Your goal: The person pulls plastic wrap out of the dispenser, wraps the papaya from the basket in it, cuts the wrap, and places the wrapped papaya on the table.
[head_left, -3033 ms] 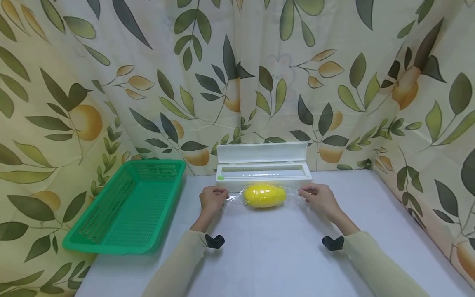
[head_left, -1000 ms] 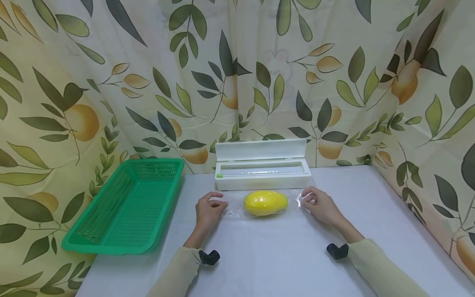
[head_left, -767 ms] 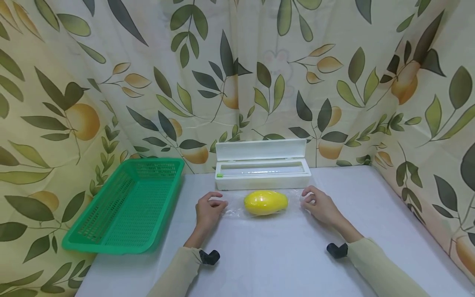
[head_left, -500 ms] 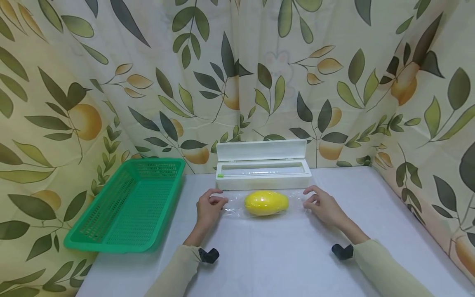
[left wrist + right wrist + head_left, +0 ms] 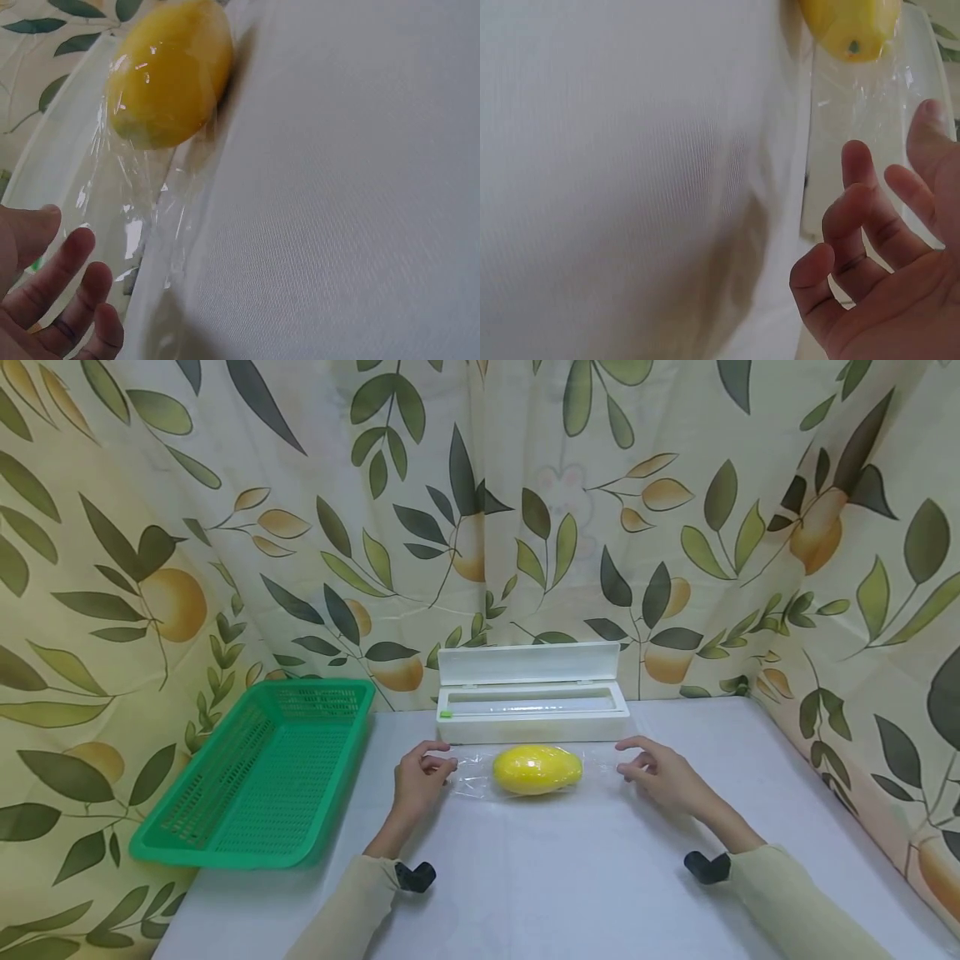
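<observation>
A yellow oblong fruit (image 5: 537, 769), its exact kind unclear, lies on the white tablecloth inside clear plastic wrap (image 5: 472, 775). The wrap's loose ends spread out on both sides of it. My left hand (image 5: 418, 779) is beside the left end, its fingers loosely bent and spread, with nothing between them in the left wrist view. Past the right end, my right hand (image 5: 663, 777) hovers with relaxed, parted fingers. The right wrist view shows a bare palm and a gap between that hand (image 5: 885, 277) and the wrapped fruit (image 5: 855, 26).
Directly behind the fruit stands a white cling film dispenser (image 5: 532, 729) with its lid raised, a film roll inside and a green slider (image 5: 446, 715) at left. A green plastic basket (image 5: 217, 862) sits on the left. A leaf-patterned curtain (image 5: 480, 527) surrounds the table.
Earlier, both hands pinched the wrap's ends close to the dispenser. The fruit now lies slightly nearer to me, both hands have let go, and the right hand has drawn away to the right.
</observation>
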A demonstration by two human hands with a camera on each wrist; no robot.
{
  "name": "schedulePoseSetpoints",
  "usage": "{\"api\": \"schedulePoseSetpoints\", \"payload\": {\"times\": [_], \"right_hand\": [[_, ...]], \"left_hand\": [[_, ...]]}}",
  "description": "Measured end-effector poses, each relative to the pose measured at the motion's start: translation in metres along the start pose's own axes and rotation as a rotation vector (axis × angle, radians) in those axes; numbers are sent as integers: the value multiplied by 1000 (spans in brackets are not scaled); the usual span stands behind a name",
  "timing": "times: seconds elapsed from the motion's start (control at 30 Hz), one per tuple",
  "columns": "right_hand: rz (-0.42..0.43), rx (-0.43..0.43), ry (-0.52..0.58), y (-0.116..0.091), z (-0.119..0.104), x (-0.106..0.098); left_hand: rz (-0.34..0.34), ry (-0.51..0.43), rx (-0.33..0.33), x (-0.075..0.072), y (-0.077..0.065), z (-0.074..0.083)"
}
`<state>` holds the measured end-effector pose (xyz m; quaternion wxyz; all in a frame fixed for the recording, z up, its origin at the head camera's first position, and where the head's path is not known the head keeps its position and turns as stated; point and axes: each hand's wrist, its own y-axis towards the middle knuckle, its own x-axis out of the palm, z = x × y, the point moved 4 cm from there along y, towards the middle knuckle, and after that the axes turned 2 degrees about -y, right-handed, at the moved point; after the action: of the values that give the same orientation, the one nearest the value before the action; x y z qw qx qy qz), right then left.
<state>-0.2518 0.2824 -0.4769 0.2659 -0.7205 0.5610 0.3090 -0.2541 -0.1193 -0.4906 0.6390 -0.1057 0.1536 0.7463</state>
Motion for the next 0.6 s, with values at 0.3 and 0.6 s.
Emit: {"api": "schedulePoseSetpoints", "payload": {"times": [0.3, 0.6], "right_hand": [[57, -13, -57, 3, -5, -21], [130, -193, -131, 15, -37, -29]], "left_hand": [[62, 148, 82, -12, -4, 10], [142, 157, 204, 0, -25, 32]]}}
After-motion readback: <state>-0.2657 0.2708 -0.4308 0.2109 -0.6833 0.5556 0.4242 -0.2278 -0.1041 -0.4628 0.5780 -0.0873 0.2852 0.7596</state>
